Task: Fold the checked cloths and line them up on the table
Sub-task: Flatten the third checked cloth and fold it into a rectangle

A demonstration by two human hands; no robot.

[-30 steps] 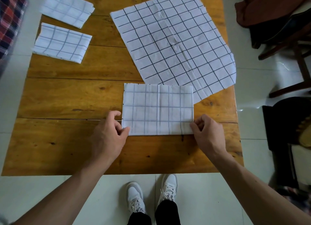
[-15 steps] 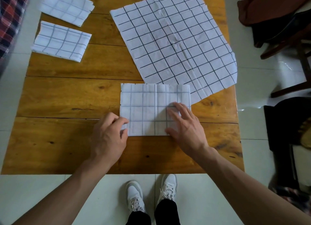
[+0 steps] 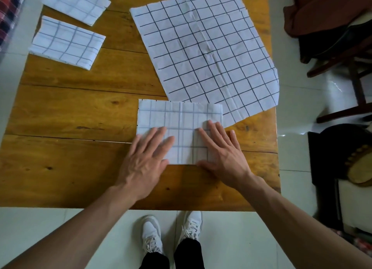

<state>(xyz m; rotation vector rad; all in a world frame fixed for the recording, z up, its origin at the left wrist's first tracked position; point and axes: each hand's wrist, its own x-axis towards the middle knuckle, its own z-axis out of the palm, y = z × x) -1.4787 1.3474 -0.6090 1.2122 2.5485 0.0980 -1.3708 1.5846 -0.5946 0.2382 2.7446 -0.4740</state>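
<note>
Now, hands: left hand [image 3: 148, 160] and right hand [image 3: 221, 154] pressing flat, fingers spread wide, gripping nothing.
Cloth: folded white checked cloth [image 3: 179, 115] wanting firm outward smoothing.

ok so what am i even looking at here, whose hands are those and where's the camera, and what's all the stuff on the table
There is no machine here. A person wears one wide-angle camera on the head, looking forward and down, so you see their own arms and, at the bottom, their white shoes on the tiled floor.

The wooden table holds four checked cloths. Two folded cloths lie near the far left corner. A large unfolded cloth is spread flat at the far right. A folded cloth lies nearest the person, overlapping the large one's near edge.

Nothing is gripped. The left hand and the right hand lie open, palms down, pressing that nearest cloth flat. Dark furniture stands to the right, off the table.
</note>
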